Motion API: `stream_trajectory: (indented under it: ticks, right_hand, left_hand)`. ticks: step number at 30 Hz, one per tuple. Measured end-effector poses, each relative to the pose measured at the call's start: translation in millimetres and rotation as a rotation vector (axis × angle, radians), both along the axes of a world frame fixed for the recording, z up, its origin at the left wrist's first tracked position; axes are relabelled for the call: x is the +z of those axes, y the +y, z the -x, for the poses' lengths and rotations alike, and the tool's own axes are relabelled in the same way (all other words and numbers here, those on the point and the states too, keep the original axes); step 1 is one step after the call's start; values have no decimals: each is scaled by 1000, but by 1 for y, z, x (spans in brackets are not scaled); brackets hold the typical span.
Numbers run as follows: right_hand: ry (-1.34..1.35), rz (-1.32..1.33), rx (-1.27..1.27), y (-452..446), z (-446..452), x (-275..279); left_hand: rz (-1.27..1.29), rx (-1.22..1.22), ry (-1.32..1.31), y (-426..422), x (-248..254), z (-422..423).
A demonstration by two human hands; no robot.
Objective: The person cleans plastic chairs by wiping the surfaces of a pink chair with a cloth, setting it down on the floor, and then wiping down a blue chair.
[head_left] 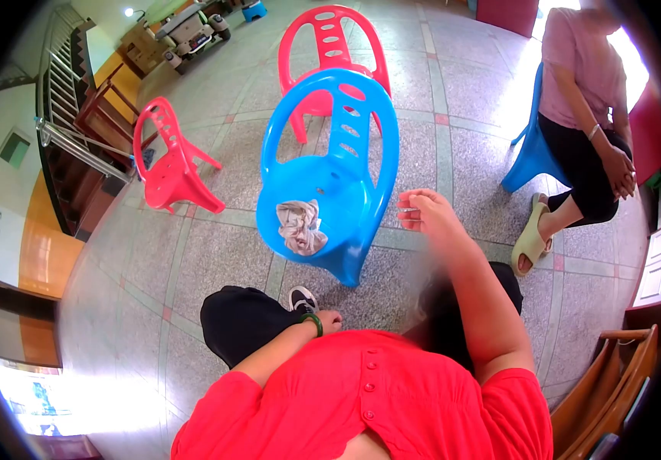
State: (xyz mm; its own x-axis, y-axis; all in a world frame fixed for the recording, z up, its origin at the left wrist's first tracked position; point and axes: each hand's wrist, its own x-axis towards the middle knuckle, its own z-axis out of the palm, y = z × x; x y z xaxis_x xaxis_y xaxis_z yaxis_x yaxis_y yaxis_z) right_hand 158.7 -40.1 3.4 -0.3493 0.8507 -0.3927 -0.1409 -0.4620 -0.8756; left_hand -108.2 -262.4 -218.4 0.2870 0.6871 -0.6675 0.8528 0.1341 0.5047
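Note:
A blue plastic chair stands upright in front of me, with a crumpled greyish cloth on its seat. My right hand is raised just right of the chair, apart from it, its fingers curled and touching nothing that I can see. Whether something small lies between those fingers is hidden. My left hand rests low by my left knee, below the chair, with a green bangle at the wrist; its fingers are mostly out of sight.
Behind the blue chair stands a red chair, and a smaller red chair is at the left. A seated person is at the right. Wooden furniture stands at the lower right, a wheeled vehicle at the back left.

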Motion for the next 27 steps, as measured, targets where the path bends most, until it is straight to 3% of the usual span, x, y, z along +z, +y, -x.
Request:
stream_trajectory:
  ticks: [8, 10, 12, 14, 15, 16, 19, 22, 23, 27]
  right_hand:
    - [0, -12, -4, -3, -3, 0]
    - [4, -19, -17, 0, -3, -3]
    - [-7, -87, 18, 4, -4, 3]
    - [-26, -131, 54, 4, -8, 12]
    - [18, -226, 59, 6, -11, 18]
    - [59, -318, 66, 10, -15, 25]
    - [75, -388, 138, 25, -30, 33]
    - [93, -345, 48, 43, -49, 25]
    - [-15, -365, -9, 45, -53, 24]
    - [-246, -335, -158, 44, -61, 11]
  left_hand:
    - [-31, -10, -1, -2, -5, 1]
    - [-32, 118, -88, 4, 13, -2]
    - [-219, 154, -205, 11, 35, 2]
    - [-53, 495, -492, 26, 71, 5]
    - [74, 674, -528, 42, 121, 0]
    - [-67, 786, -720, 50, 136, 5]
    - [-323, 740, -1042, 78, 167, 46]
    - [-457, 963, -725, 82, 221, 73]
    - [-500, 997, -653, 79, 233, 79]
    - [-637, 1091, -572, 65, 242, 105]
